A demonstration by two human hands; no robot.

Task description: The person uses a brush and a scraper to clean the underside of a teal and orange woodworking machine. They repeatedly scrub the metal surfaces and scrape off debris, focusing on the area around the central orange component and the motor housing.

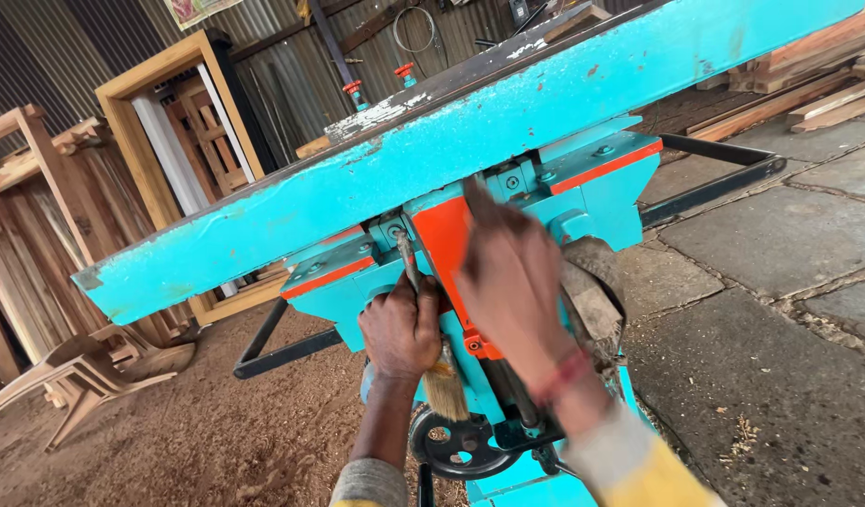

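Two hands work at the side of a turquoise woodworking machine (pixel 508 122). Left hand (pixel 400 329) — fingers clamped around a paintbrush (pixel 442 380), bristles pointing down, handle up against the orange panel (pixel 447 244). Right hand (pixel 512 282) is motion-blurred, reaching onto that panel; whether its fingers are apart or together cannot be told. Judged best practice: keep the brush grip firm and clear of the black handwheel (pixel 451 446) below. Paint is chipped and dusty; sawdust (pixel 198 422) covers the floor, stone slabs (pixel 780 235) lie to the right.
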